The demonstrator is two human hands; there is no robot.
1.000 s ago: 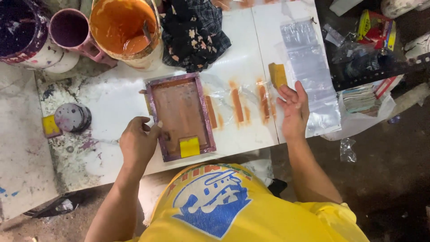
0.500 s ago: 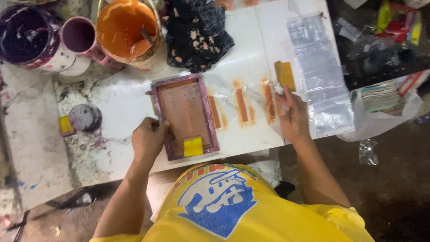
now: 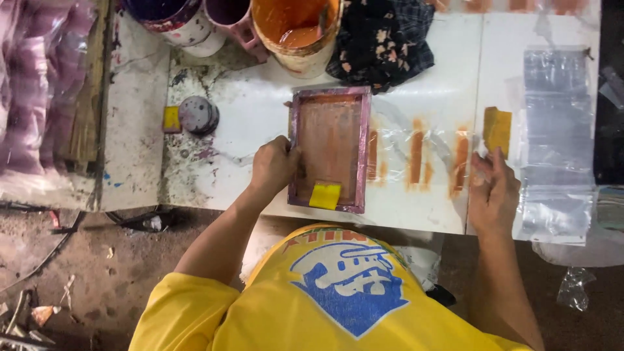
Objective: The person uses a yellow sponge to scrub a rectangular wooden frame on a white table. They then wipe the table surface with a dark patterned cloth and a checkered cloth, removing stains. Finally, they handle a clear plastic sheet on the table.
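A purple-framed printing screen [image 3: 330, 107] stained orange lies flat on the white table [image 3: 253, 123]. A small yellow squeegee [image 3: 324, 195] rests on its near end. My left hand [image 3: 273, 168] grips the frame's left rail. My right hand [image 3: 493, 192] presses on clear plastic film [image 3: 559, 130] at the table's right side, fingers spread flat, just below a yellow-brown sponge block [image 3: 498, 128]. Orange ink streaks [image 3: 416, 156] mark the table between screen and right hand.
At the far edge stand an orange paint bucket [image 3: 296, 32], a purple mug [image 3: 227, 13], a dark purple tub [image 3: 162, 10] and a dark floral cloth [image 3: 383, 39]. A round grey lid [image 3: 198, 115] and small yellow block [image 3: 171, 119] lie left. Dirt floor below.
The view has shifted so the table sits further right and nearer. My left hand stays on the screen frame; my right hand has slid slightly toward the plastic film.
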